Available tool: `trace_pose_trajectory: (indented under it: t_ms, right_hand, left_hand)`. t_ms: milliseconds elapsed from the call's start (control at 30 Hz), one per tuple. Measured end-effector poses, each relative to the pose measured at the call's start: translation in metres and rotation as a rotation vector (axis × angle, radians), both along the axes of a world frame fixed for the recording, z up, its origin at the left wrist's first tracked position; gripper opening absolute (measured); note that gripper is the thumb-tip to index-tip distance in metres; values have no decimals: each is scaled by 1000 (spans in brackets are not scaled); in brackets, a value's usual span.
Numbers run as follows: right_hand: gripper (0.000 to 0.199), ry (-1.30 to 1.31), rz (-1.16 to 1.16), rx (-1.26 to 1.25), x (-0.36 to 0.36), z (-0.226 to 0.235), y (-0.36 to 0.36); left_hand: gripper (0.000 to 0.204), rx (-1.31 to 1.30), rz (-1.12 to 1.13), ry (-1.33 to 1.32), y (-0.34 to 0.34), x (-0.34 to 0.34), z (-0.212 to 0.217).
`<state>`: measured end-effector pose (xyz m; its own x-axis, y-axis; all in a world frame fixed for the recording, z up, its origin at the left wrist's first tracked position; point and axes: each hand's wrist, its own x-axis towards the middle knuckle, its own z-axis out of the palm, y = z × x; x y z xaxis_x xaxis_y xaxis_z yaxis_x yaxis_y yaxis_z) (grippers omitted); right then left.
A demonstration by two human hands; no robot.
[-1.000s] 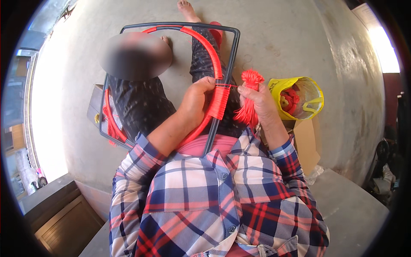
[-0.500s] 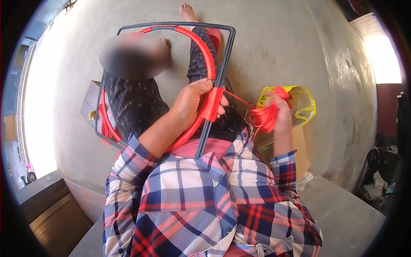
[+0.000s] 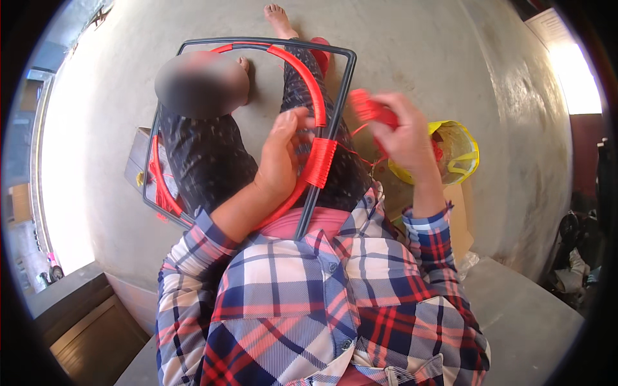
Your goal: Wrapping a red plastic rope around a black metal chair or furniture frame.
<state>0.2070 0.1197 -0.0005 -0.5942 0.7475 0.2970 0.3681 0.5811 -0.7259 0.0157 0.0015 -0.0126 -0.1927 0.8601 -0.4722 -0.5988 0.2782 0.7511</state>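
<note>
A dark rectangular metal frame [image 3: 353,71] rests across my lap, with a round hoop [image 3: 308,80] inside it wrapped mostly in red cord. On its right side, a thick band of red cord [image 3: 320,162] binds hoop and frame together. My left hand [image 3: 281,154] is open beside this band, inside the hoop, its fingers loosely spread and partly behind the hoop's edge. Right of the frame, my right hand [image 3: 405,132] is closed on a bundle of red cord [image 3: 373,109], slightly blurred. A thin strand runs from the band toward the bundle.
A yellow-rimmed bag [image 3: 475,154] with red cord inside stands on the concrete floor at my right, by a cardboard piece [image 3: 458,219]. Loose red cord [image 3: 164,196] hangs at the frame's left side. A person's bare foot [image 3: 278,20] is beyond the frame.
My left hand has let go of the wrapped band and opened beside it. My right hand has moved up and left with the cord bundle, closer to the frame.
</note>
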Motion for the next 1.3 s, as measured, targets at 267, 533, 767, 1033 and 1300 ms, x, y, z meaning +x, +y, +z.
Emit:
trace_pose_trajectory:
  t_ms: [267,533,767,1033,1300]
  right_hand:
    - [46,-33,-69,416,-37,-13,-4]
    - [33,-17,45,45,-38,-49,-39]
    - [20,789,-11,-611,19,-37,-18]
    - [25,1468,895,-810,94,115,-53]
    - [28,1129,1628,-850,27,170,-86]
  left_hand:
    - [33,81,102,85,1,-6,-26]
    - [21,-62,-59,-76,7,3,-7]
    - [12,-76,-109,-144,6,-6,-24]
    - [11,-90,-28,-225,8,-4,-18]
    - [15,-119,-19,-173,7,-1,-9]
